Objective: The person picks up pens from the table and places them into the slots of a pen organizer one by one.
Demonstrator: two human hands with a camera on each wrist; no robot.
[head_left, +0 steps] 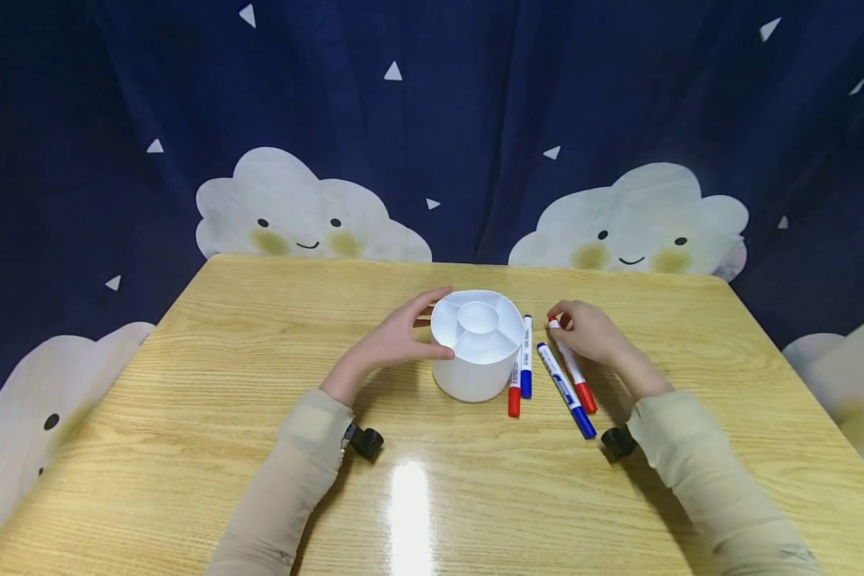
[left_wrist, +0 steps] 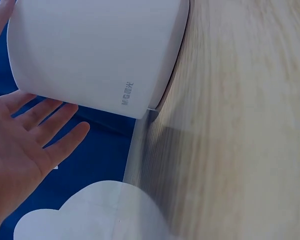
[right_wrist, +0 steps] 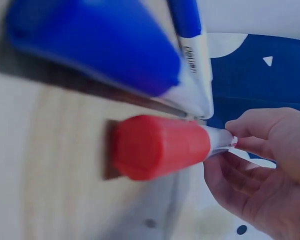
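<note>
A white round pen organizer, divided into compartments around a central cup, stands upright on the table. My left hand is at its left side, thumb near the front rim and fingers towards the back; in the left wrist view the fingers look fairly straight beside the organizer's wall. My right hand pinches the far end of a white whiteboard marker with a red cap between thumb and fingers. That red cap points back towards the wrist camera. Whether the marker is off the table I cannot tell.
A blue-capped marker lies slanted just left of the pinched one. Another blue-capped marker and a red-capped marker lie beside the organizer's right side. A dark blue cloud-print curtain hangs behind the wooden table.
</note>
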